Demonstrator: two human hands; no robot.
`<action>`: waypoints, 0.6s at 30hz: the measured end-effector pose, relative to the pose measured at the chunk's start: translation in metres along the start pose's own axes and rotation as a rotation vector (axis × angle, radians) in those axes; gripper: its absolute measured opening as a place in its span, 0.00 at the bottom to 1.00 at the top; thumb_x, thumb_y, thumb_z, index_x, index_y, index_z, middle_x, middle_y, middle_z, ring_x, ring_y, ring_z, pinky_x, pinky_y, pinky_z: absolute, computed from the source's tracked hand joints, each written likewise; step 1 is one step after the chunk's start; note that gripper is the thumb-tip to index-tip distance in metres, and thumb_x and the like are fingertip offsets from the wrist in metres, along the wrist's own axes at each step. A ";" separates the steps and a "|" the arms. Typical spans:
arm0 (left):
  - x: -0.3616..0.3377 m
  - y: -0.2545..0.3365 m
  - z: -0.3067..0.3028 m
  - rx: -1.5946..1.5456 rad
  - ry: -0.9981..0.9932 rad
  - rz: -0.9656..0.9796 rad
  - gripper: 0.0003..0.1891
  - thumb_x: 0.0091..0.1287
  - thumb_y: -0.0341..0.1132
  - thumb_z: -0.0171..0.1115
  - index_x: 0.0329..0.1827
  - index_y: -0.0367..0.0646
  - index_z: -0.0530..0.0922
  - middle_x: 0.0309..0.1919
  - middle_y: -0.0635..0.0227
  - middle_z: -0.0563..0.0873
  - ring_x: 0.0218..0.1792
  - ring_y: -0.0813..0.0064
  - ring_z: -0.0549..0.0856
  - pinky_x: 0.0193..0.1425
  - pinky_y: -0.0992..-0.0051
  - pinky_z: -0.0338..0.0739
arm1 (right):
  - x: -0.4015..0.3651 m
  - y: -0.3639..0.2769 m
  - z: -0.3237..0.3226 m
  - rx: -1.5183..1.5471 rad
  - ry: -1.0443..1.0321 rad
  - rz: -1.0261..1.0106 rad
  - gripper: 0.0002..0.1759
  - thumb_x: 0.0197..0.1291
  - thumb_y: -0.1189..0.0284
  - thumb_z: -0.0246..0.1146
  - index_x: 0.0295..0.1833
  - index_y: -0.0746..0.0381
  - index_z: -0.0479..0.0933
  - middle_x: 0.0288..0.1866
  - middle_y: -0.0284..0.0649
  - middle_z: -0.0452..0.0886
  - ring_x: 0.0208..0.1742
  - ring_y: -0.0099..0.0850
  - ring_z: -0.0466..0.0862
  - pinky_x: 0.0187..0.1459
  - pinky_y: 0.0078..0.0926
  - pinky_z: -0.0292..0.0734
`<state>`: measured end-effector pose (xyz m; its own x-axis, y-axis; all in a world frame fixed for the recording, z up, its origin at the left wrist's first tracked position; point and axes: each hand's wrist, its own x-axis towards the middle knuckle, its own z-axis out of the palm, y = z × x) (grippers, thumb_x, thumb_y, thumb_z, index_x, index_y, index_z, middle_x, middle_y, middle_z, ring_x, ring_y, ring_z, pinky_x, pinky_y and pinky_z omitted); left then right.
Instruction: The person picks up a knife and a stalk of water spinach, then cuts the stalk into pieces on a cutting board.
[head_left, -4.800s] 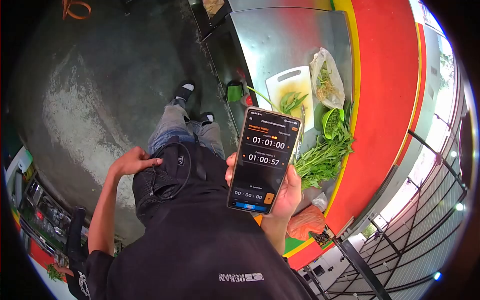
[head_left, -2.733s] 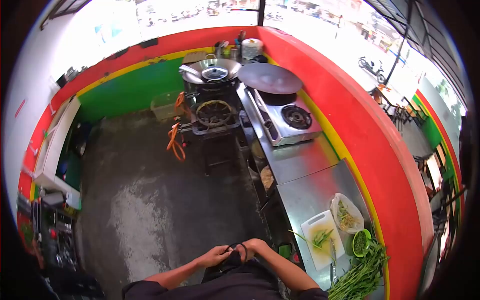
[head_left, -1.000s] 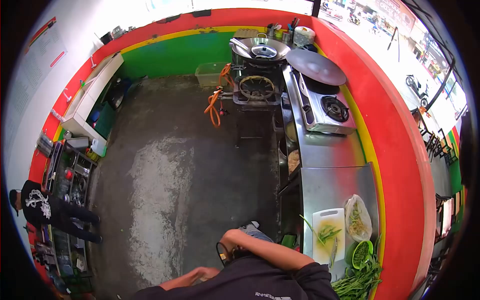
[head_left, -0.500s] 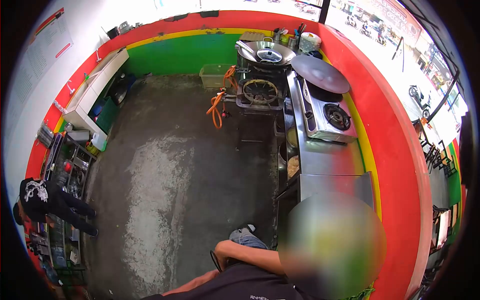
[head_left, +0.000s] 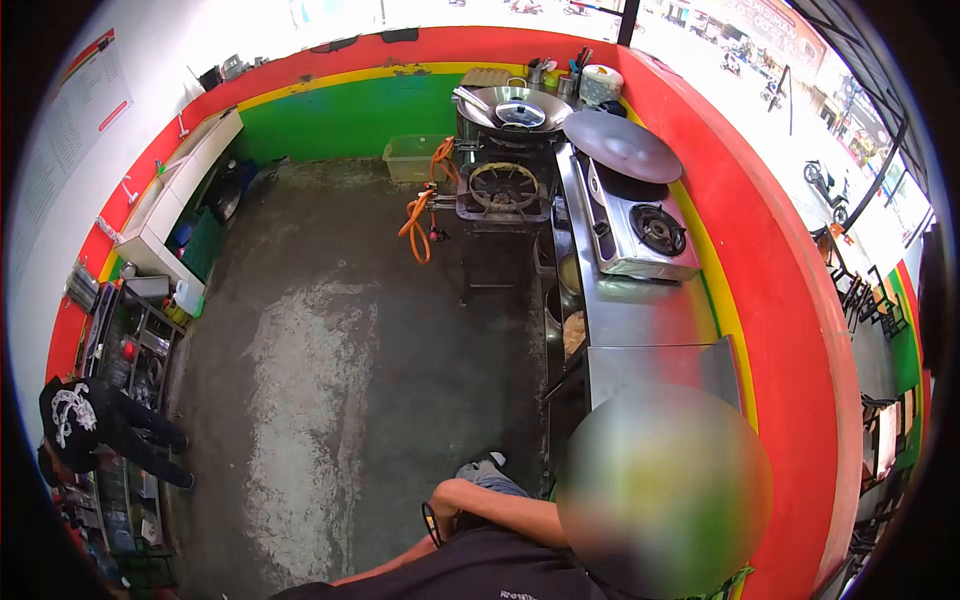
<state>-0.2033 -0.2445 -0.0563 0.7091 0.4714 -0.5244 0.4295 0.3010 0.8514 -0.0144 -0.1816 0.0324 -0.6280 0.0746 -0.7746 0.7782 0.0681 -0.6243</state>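
Neither my left hand nor my right hand can be made out. At the bottom edge are a dark shirt [head_left: 480, 565] and a bent bare arm [head_left: 510, 510], which runs into a round blurred patch [head_left: 665, 490]. Another stretch of bare forearm [head_left: 395, 563] lies lower left, with a black band [head_left: 431, 524] near the bend. Whatever the blurred patch covers is hidden. Right above it is a steel counter [head_left: 640, 310] carrying a two-burner stove [head_left: 650, 235], whose far part sits under a large dark lid [head_left: 622, 146].
A co-worker [head_left: 75, 415] bends over a rack [head_left: 130, 340] at the left. A wok [head_left: 515, 108] and low burner [head_left: 503, 188] stand at the back, beside orange hoses [head_left: 415, 230] and a plastic bin [head_left: 415, 158]. A red wall [head_left: 790, 350] borders the right.
The whole view has shifted slightly, so the stove and counter appear farther left. The co-worker at the rack is bent a little lower. The arm at the bottom looks nearly unchanged.
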 end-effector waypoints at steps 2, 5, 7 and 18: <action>0.001 -0.001 -0.001 0.008 0.003 0.010 0.08 0.75 0.36 0.56 0.50 0.47 0.81 0.35 0.77 0.85 0.35 0.83 0.84 0.40 0.82 0.78 | 0.028 0.017 0.010 0.064 0.028 -0.018 0.26 0.56 0.53 0.74 0.55 0.59 0.87 0.51 0.35 0.86 0.46 0.29 0.82 0.50 0.38 0.77; 0.002 -0.001 0.000 0.018 0.009 0.022 0.08 0.75 0.36 0.56 0.50 0.46 0.81 0.35 0.77 0.85 0.35 0.83 0.84 0.40 0.82 0.78 | 0.039 0.025 0.014 0.118 0.061 -0.036 0.25 0.52 0.54 0.77 0.50 0.60 0.89 0.45 0.35 0.88 0.41 0.29 0.82 0.44 0.36 0.79; 0.001 -0.004 0.000 0.020 0.018 0.028 0.08 0.75 0.35 0.56 0.50 0.46 0.81 0.35 0.77 0.85 0.35 0.83 0.84 0.40 0.81 0.78 | 0.033 0.020 0.011 0.085 0.049 -0.018 0.24 0.53 0.55 0.76 0.50 0.60 0.89 0.45 0.36 0.88 0.42 0.30 0.83 0.45 0.36 0.79; 0.000 -0.004 0.003 0.048 0.057 0.072 0.07 0.75 0.34 0.57 0.50 0.45 0.81 0.34 0.76 0.85 0.35 0.83 0.84 0.40 0.81 0.78 | 0.060 0.028 0.013 0.030 0.082 0.082 0.17 0.52 0.63 0.73 0.45 0.61 0.89 0.44 0.39 0.88 0.44 0.37 0.86 0.47 0.47 0.80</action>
<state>-0.2029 -0.2485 -0.0597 0.7064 0.5375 -0.4606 0.4059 0.2255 0.8856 -0.0297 -0.1885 -0.0328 -0.5598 0.1597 -0.8131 0.8260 0.0291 -0.5630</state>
